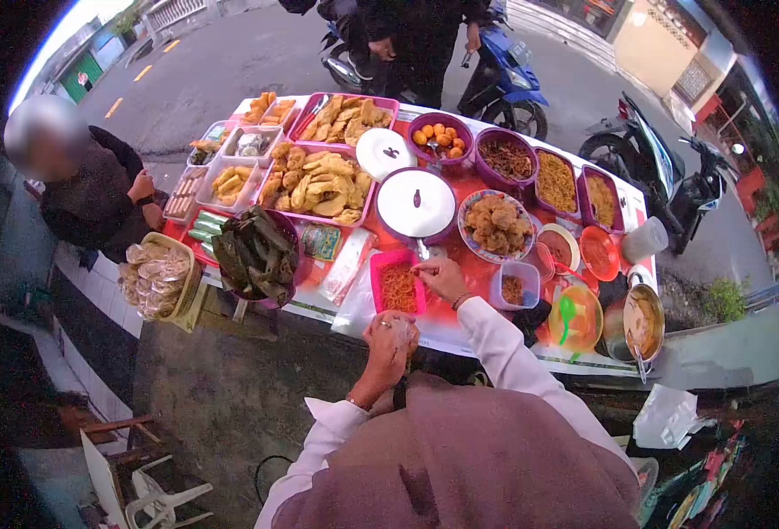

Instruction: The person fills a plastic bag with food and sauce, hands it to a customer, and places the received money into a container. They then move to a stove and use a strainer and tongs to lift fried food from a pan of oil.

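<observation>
My left hand [392,344] is closed just in front of the table's edge, around something pale and thin that looks like clear plastic. Beyond it, a pink rectangular tub [376,295] holds orange noodles [398,286]. My right hand [442,278] is at the tub's right side, fingertips pinched together over the noodles; what they grip is too small to make out. Behind the tub sits a round pot with a white lid [415,220]. A patterned bowl of fried pieces [495,227] and a small clear tub [513,286] stand to the right of my right hand.
Fried food fills pink trays [323,181] at the back left; dark leaf-wrapped bundles [257,256] lie nearer. A metal pot [644,322] and a bowl with a green spoon [575,317] are at the right. A person [89,176] stands left, another beside a motorbike [504,70].
</observation>
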### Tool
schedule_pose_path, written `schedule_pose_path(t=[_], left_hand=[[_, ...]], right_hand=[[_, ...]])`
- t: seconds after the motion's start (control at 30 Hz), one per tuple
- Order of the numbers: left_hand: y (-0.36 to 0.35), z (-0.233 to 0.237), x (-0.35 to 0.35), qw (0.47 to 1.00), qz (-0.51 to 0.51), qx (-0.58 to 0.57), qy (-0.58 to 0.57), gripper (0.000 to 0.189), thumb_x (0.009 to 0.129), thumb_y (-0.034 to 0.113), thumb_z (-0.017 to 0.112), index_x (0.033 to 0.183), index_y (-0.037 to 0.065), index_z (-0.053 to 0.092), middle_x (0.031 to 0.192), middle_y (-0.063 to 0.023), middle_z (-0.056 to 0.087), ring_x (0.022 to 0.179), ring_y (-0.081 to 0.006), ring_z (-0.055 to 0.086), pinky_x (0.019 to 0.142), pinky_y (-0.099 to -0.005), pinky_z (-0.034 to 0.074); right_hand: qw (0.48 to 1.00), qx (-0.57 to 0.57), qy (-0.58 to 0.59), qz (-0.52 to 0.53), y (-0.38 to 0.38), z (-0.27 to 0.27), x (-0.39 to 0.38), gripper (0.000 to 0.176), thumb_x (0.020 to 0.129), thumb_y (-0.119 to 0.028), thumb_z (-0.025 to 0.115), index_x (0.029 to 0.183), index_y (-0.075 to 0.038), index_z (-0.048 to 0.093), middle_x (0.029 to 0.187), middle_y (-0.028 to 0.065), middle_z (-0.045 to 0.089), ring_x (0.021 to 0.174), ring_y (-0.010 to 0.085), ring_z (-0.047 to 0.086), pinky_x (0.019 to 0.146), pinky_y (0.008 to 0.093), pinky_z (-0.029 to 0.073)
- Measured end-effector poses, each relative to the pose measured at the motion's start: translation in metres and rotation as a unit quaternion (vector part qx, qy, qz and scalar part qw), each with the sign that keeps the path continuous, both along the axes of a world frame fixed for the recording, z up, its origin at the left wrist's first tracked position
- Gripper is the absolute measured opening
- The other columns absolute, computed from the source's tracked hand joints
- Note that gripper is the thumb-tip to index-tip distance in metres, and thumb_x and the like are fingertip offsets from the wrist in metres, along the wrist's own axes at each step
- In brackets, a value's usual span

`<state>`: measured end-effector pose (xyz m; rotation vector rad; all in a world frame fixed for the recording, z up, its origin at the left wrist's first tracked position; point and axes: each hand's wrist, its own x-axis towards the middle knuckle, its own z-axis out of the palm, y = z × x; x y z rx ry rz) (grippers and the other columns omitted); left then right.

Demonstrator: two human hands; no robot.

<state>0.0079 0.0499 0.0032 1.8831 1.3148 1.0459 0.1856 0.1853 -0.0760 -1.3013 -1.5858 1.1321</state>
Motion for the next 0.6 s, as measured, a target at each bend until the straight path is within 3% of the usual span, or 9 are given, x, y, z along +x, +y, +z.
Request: schedule_pose_path(t=[0.1, 0.2, 0.27, 0.3, 0.4, 0.47, 0.5, 0.57, 0.6], left_hand=[[0.005, 0.005, 0.0, 1.0, 0.016, -0.006, 0.006, 0.018, 0.084, 0.018, 0.047, 0.092, 0.008, 0.06, 0.106, -0.0078, 0.055, 0.109, -0.0253, 0.041, 0.092, -0.0421, 0.024], [0.017, -0.005, 0.002, 0.997, 0.045, 0.046, -0.034, 0.016, 0.085, 0.016, 0.048, 0.094, 0.006, 0.057, 0.109, -0.0125, 0.052, 0.108, -0.0259, 0.04, 0.09, -0.0433, 0.026], [0.02, 0.013, 0.007, 0.983, 0.065, -0.08, -0.15, 0.017, 0.086, 0.013, 0.048, 0.099, 0.004, 0.054, 0.112, -0.0149, 0.047, 0.106, -0.024, 0.042, 0.088, -0.0384, 0.031], [0.022, 0.024, 0.008, 0.984, 0.06, -0.079, -0.147, 0.017, 0.086, 0.013, 0.048, 0.099, 0.004, 0.054, 0.112, -0.0149, 0.047, 0.106, -0.024, 0.042, 0.088, -0.0384, 0.031], [0.031, 0.044, 0.014, 0.986, 0.05, -0.005, -0.159, 0.016, 0.089, 0.01, 0.045, 0.101, 0.003, 0.052, 0.104, -0.012, 0.049, 0.094, -0.0207, 0.048, 0.083, -0.0313, 0.036], [0.038, 0.039, 0.013, 0.987, 0.049, 0.076, -0.13, 0.015, 0.092, 0.01, 0.041, 0.097, 0.003, 0.053, 0.087, -0.0068, 0.052, 0.079, -0.0173, 0.052, 0.078, -0.0267, 0.038], [0.04, 0.034, 0.013, 0.988, 0.041, 0.076, -0.129, 0.015, 0.092, 0.01, 0.041, 0.097, 0.003, 0.053, 0.087, -0.0068, 0.052, 0.079, -0.0173, 0.052, 0.078, -0.0267, 0.038], [0.043, 0.025, 0.015, 0.936, -0.021, -0.14, -0.324, 0.016, 0.093, 0.01, 0.039, 0.094, 0.004, 0.054, 0.081, -0.0042, 0.052, 0.08, -0.0162, 0.051, 0.079, -0.0274, 0.038], [0.043, 0.032, 0.016, 0.936, -0.031, -0.143, -0.321, 0.016, 0.093, 0.01, 0.039, 0.094, 0.004, 0.054, 0.081, -0.0042, 0.052, 0.08, -0.0162, 0.051, 0.079, -0.0274, 0.038]], right_hand=[[0.998, 0.035, -0.055, 0.015, -0.006, 0.031, -0.002, 0.013, 0.078, -0.007, 0.061, 0.087, -0.002, 0.068, 0.081, 0.0065, 0.066, 0.072, 0.0137, 0.064, 0.063, 0.0258, 0.051], [0.996, 0.054, -0.015, 0.071, -0.029, 0.095, -0.006, 0.01, 0.076, -0.003, 0.062, 0.084, -0.003, 0.067, 0.082, 0.0059, 0.064, 0.072, 0.0137, 0.062, 0.063, 0.0258, 0.05], [0.993, 0.073, -0.014, 0.094, -0.036, 0.109, -0.005, 0.01, 0.074, -0.001, 0.064, 0.083, -0.004, 0.067, 0.08, 0.0059, 0.063, 0.071, 0.0142, 0.061, 0.063, 0.0264, 0.049], [0.989, 0.091, -0.014, 0.119, -0.039, 0.115, -0.005, 0.012, 0.072, 0.001, 0.065, 0.083, -0.004, 0.067, 0.079, 0.0059, 0.061, 0.071, 0.0147, 0.06, 0.062, 0.0269, 0.048], [0.975, 0.192, 0.006, 0.107, -0.048, 0.129, -0.005, 0.013, 0.072, 0.003, 0.065, 0.083, -0.004, 0.067, 0.079, 0.0061, 0.061, 0.071, 0.0152, 0.058, 0.061, 0.0274, 0.046], [0.974, 0.203, -0.002, 0.096, -0.056, 0.139, -0.002, 0.013, 0.072, 0.004, 0.065, 0.082, -0.004, 0.067, 0.079, 0.0065, 0.06, 0.072, 0.0161, 0.058, 0.062, 0.0276, 0.046], [0.973, 0.214, -0.01, 0.09, -0.059, 0.142, 0.0, 0.013, 0.071, 0.004, 0.065, 0.082, -0.004, 0.066, 0.079, 0.007, 0.06, 0.072, 0.017, 0.058, 0.062, 0.0278, 0.046], [0.975, 0.211, -0.021, 0.067, -0.062, 0.137, 0.009, 0.013, 0.072, 0.004, 0.065, 0.083, -0.004, 0.066, 0.079, 0.0065, 0.059, 0.073, 0.0164, 0.058, 0.062, 0.0275, 0.046], [0.977, 0.205, -0.032, 0.052, -0.065, 0.134, 0.014, 0.012, 0.073, 0.003, 0.064, 0.083, -0.004, 0.065, 0.079, 0.0061, 0.059, 0.073, 0.0158, 0.058, 0.063, 0.0272, 0.046]])
